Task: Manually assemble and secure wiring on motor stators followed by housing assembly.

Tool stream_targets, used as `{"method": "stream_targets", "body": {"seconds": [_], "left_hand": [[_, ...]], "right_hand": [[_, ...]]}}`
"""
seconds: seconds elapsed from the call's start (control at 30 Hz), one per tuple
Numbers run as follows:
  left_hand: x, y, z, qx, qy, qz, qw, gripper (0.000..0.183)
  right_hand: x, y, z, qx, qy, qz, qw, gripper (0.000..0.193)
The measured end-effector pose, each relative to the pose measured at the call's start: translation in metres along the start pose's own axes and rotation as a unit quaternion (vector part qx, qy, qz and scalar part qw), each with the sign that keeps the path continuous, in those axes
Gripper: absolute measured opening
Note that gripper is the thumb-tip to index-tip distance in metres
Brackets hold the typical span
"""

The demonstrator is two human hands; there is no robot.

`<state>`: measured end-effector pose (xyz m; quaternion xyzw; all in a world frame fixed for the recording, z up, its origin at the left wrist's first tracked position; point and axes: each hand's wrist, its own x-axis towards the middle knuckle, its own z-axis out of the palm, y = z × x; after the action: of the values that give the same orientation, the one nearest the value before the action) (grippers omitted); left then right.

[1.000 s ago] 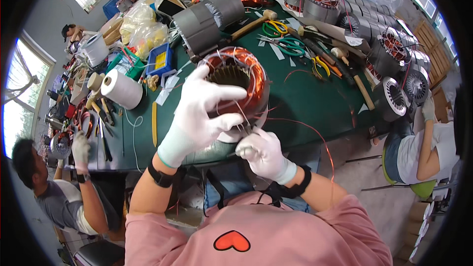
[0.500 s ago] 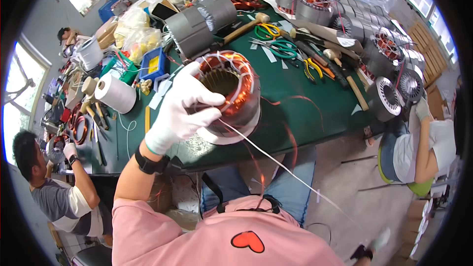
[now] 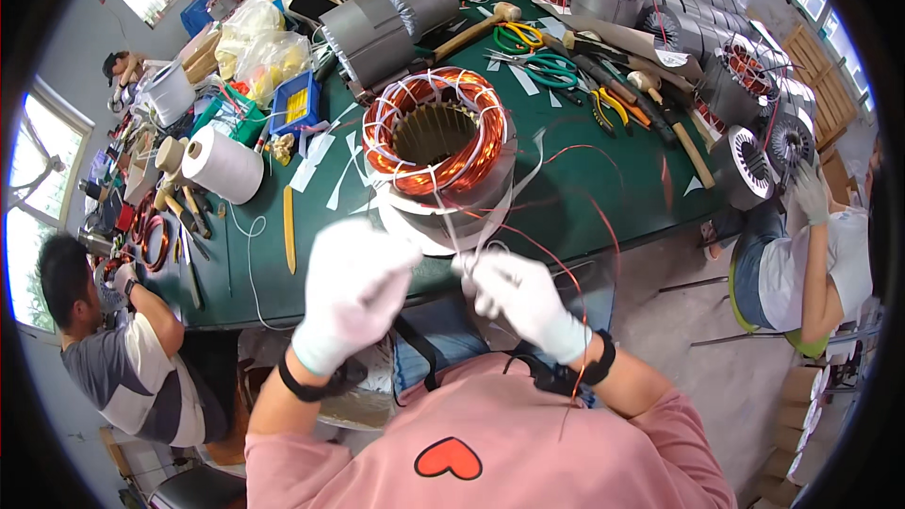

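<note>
Standing upright on the green desk point(image 3: 650, 207), a copper-wound stator point(image 3: 448, 170) bears a ring of white-laced winding point(image 3: 485, 155) around its open bore. The right hand point(image 3: 523, 297) pinches a white cord point(image 3: 447, 215) that runs down from the winding. The left hand point(image 3: 353, 287), blurred, is curled beside it, apart from the stator; whether it grips anything cannot be told. A thin copper wire point(image 3: 568, 269) trails past the right forearm point(image 3: 627, 382).

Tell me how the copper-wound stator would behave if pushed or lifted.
The copper-wound stator would probably feel heavy for its size, given its metal body and dense coils. Standing on its broad round end, it seems likelier to slide than tip. Its loose reddish wires hang in slack curves and may flop.
</note>
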<state>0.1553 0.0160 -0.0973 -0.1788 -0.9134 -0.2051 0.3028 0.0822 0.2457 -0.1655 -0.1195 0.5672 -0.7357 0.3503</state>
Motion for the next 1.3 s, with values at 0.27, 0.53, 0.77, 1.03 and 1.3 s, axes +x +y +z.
{"method": "stream_targets", "body": {"seconds": [0.27, 0.53, 0.77, 1.03, 1.3], "left_hand": [[0.012, 0.040, 0.048, -0.025, 0.036, -0.048, 0.998, 0.067], [-0.021, 0.007, 0.029, -0.046, -0.052, -0.018, 0.997, 0.045], [-0.053, -0.026, -0.018, -0.581, 0.201, -0.414, 0.672, 0.047], [0.002, -0.099, -0.093, -0.358, 0.242, -0.466, 0.772, 0.046], [0.125, -0.046, -0.118, 0.035, 0.185, -0.049, 0.981, 0.037]], "right_hand": [[-0.073, -0.074, 0.016, -0.530, -0.185, -0.493, 0.665, 0.026], [-0.176, -0.086, -0.090, -0.378, -0.011, -0.272, 0.885, 0.018], [-0.168, -0.020, -0.160, -0.590, 0.328, -0.052, 0.736, 0.019], [-0.136, -0.051, -0.137, -0.530, 0.275, -0.016, 0.802, 0.020], [-0.040, -0.027, -0.041, -0.436, -0.145, -0.147, 0.876, 0.026]]}}
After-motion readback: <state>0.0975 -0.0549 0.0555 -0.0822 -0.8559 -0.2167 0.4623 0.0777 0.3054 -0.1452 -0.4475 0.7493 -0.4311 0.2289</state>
